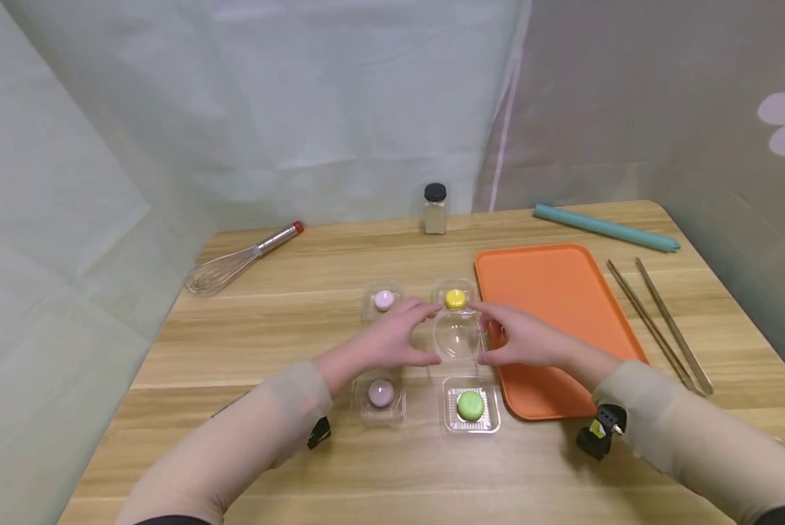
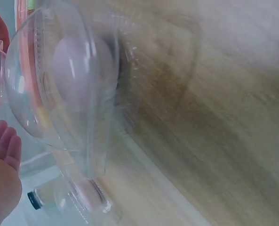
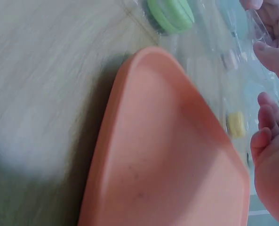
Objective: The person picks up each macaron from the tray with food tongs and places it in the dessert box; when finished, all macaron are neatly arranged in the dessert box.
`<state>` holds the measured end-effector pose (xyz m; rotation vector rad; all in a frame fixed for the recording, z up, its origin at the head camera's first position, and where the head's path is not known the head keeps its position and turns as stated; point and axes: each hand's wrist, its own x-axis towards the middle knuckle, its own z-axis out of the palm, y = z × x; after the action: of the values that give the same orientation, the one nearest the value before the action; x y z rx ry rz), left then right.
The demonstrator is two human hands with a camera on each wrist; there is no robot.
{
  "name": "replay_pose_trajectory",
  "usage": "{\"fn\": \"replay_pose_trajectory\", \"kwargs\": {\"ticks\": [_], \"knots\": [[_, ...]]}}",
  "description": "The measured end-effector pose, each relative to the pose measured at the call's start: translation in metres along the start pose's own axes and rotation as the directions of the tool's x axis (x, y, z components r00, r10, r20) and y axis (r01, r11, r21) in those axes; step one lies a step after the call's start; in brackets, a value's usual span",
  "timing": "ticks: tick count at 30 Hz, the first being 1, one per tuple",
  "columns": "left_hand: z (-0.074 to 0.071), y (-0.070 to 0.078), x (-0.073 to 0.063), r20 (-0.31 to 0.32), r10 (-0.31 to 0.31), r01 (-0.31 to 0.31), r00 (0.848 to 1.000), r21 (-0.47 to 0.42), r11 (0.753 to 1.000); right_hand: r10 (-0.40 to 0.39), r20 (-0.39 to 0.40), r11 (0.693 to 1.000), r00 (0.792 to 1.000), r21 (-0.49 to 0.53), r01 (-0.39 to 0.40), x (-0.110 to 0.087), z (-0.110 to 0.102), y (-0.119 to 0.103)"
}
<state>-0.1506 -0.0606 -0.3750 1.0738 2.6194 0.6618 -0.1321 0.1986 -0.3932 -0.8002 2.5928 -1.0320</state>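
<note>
Both hands hold a clear domed plastic lid (image 1: 457, 337) by its sides, above the table. My left hand (image 1: 392, 335) grips its left edge with thumb and fingers, and my right hand (image 1: 524, 337) its right edge. Just beyond the lid is a yellow macaron (image 1: 455, 299) in a small clear box. Nearer me, a green macaron (image 1: 470, 405) sits in an uncovered clear tray (image 1: 493, 423). To the left stand two clear boxes with pale purple macarons, one far (image 1: 384, 300) and one near (image 1: 381, 394); a dome covers the near one (image 2: 21, 84).
An orange tray (image 1: 550, 284) lies under my right forearm. Metal tongs (image 1: 658, 324) are to its right, with a teal rolled item (image 1: 605, 227) behind. A whisk (image 1: 241, 262) lies back left, and a black-capped jar (image 1: 435, 210) stands at the back edge.
</note>
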Motion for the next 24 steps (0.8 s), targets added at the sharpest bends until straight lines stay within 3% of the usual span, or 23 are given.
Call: {"fn": "replay_pose_trajectory", "kwargs": {"ticks": [10, 24], "knots": [[-0.001, -0.001, -0.007, -0.048, 0.012, -0.015, 0.999, -0.057, 0.998, -0.03, -0.012, 0.996, 0.999, 0.085, 0.031, 0.001, 0.003, -0.011], [0.004, 0.007, -0.001, -0.141, 0.007, -0.017, 0.99, -0.072, 0.997, -0.048, -0.105, 0.989, 0.993, 0.136, 0.062, 0.002, 0.001, -0.018]]}}
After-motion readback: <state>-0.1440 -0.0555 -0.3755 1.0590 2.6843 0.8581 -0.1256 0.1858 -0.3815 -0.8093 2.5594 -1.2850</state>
